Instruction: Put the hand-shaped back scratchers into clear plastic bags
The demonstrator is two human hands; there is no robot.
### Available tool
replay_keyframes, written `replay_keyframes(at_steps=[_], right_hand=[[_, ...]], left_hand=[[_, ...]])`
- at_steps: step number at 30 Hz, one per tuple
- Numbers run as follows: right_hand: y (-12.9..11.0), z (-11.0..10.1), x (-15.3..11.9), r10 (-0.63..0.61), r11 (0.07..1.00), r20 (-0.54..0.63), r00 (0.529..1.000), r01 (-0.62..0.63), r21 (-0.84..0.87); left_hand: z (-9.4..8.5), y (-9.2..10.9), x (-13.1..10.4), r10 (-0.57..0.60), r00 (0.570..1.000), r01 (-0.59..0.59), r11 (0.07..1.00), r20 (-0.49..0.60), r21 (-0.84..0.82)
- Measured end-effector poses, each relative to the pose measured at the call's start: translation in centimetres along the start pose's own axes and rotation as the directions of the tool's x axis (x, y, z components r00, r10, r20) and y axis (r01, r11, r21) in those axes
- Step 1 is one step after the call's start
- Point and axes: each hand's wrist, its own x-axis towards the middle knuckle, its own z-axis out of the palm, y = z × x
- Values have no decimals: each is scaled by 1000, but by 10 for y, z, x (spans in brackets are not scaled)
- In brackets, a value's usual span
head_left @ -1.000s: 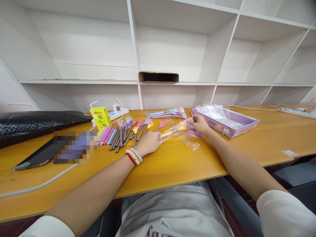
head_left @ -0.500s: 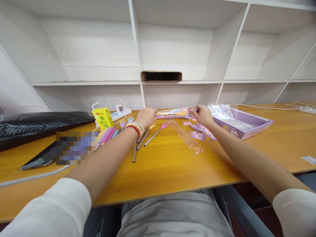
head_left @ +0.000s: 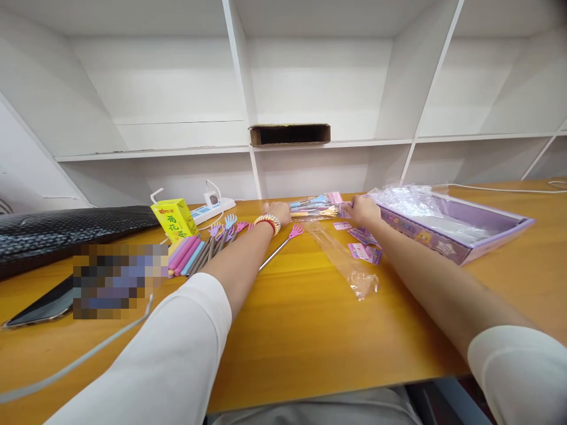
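At the far side of the table, my left hand [head_left: 279, 212], with beaded bracelets at its wrist, closes on the left end of a bagged back scratcher [head_left: 325, 213]. My right hand [head_left: 362, 211] pinches the bag's other end, by its purple card. The scratcher, with a yellow claw head, lies level in clear plastic against more bagged scratchers [head_left: 316, 201]. Near my left wrist is a loose pink back scratcher [head_left: 296, 231] with a metal rod. Several other unbagged scratchers [head_left: 212, 251] lie left of my forearm, which partly covers them.
An empty clear sleeve [head_left: 343, 262] lies mid-table beside small printed cards [head_left: 365, 252]. To the right stands a purple box [head_left: 496, 239] with plastic bags in it. A yellow drink carton [head_left: 175, 218], power strip [head_left: 215, 208] and phone [head_left: 39, 304] are leftward. White shelves [head_left: 319, 88] rise behind.
The view has shifted closer to the table. Both hands keep hold of the bagged scratcher, now set against the other bagged ones. My left forearm has swung across, covering more of the loose scratchers.
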Motion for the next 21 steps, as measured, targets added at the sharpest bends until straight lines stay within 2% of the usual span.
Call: replay_keyframes(at_steps=[5, 10, 13, 16, 21], right_hand=[[-9, -2, 4, 57, 998, 39, 998, -58, 5], [-13, 5, 6, 131, 985, 61, 990, -137, 106], [-10, 8, 7, 144, 977, 69, 987, -153, 151], [-8, 3, 7, 108, 980, 95, 990, -122, 155], [-7, -23, -2, 24, 999, 124, 992, -28, 28]], left_hand=[[4, 4, -1, -24, 998, 26, 999, -59, 44], [4, 9, -5, -36, 997, 38, 999, -63, 28], [1, 9, -9, -2, 998, 3, 1000, -57, 11], [-6, 7, -17, 51, 998, -51, 999, -37, -11], [-30, 6, -42, 120, 989, -124, 991, -88, -47]])
